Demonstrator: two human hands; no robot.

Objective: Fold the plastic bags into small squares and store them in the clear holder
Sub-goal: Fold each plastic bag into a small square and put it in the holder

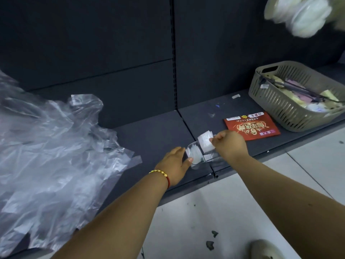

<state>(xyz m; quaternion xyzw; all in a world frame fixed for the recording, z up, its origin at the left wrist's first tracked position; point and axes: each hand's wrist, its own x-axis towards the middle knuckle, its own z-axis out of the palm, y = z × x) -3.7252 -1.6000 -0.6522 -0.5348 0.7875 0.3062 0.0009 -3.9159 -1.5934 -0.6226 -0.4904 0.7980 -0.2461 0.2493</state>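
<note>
Now, in the head view, the holder (200, 156) lies tipped on the dark shelf (153, 139), its long axis running left-near to right-far. The left hand (173, 165) grips its near-left end. The right hand (230, 144) pinches a folded square (205, 142) just at the holder's upper rim, so the right hand is nearer. Loose bags (52, 150) lie well left.

Red flyer (252, 126) with gold lettering, grey slatted basket (287, 109), dark shelf (149, 135) (bracelet (160, 173) gold and red).
</note>
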